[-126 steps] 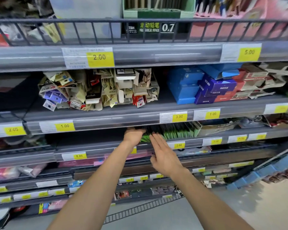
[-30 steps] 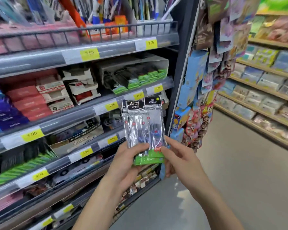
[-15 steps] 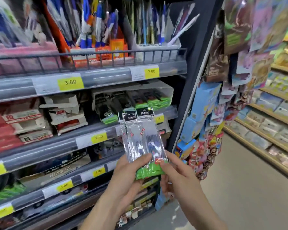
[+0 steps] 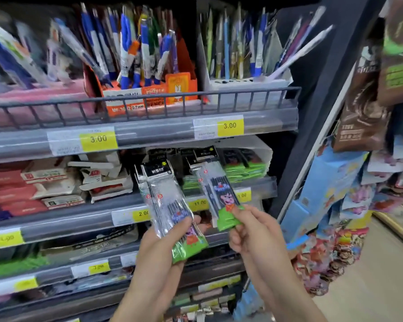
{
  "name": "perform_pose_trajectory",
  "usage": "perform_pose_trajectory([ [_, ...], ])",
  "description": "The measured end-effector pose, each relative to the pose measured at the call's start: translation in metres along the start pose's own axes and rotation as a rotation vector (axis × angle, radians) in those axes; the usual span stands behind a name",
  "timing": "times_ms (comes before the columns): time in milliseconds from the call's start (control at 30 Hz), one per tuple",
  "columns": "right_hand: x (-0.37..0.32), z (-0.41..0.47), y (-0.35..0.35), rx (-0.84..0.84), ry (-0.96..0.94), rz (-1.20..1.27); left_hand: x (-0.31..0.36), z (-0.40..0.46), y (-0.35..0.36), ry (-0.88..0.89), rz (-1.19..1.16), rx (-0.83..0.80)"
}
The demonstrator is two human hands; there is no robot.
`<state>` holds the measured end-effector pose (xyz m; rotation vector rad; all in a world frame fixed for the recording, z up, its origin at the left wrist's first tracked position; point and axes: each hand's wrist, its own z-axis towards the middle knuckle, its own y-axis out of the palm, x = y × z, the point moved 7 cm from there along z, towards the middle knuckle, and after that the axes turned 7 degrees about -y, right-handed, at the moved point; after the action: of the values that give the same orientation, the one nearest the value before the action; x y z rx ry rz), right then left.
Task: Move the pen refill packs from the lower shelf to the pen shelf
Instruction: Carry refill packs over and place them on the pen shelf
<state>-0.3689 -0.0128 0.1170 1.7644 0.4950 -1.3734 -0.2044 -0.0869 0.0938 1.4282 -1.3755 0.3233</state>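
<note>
My left hand grips a small stack of clear pen refill packs with green bottoms and black headers, held upright in front of the shelving. My right hand pinches the green bottom of a separate refill pack, tilted slightly left, just right of the stack. Behind both packs a white box on a middle shelf holds more of the same green-bottomed packs. Above it runs the pen shelf, with a wire rail and upright pens in boxes.
Red and white boxes fill the middle shelf to the left. Yellow price tags line the shelf edges. A dark upright post ends the shelving on the right, hung with blue boxes and toy packs. Floor shows at bottom right.
The single bundle held by both hands has split: my right hand has drawn one pack off to the right, my left keeps the others. The view has tilted up toward the pen shelf.
</note>
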Motion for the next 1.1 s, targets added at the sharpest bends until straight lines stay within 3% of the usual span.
perform_pose_trajectory([
  [267,-0.023,0.048,-0.007,0.048,-0.046,0.016,0.007,0.001,-0.020,0.031,-0.021,0.123],
  [467,-0.009,0.031,-0.030,-0.028,-0.061,-0.126,-0.008,0.004,0.001,-0.002,0.000,0.059],
  [767,-0.009,0.025,-0.043,-0.052,0.007,0.085,-0.024,0.005,0.033,-0.036,0.095,-0.037],
  [933,-0.016,0.045,-0.048,0.045,0.023,0.239,-0.021,0.004,0.032,-0.018,0.099,-0.047],
  [1100,-0.030,0.075,-0.051,0.166,-0.036,0.207,-0.022,0.002,0.033,-0.026,0.109,-0.067],
])
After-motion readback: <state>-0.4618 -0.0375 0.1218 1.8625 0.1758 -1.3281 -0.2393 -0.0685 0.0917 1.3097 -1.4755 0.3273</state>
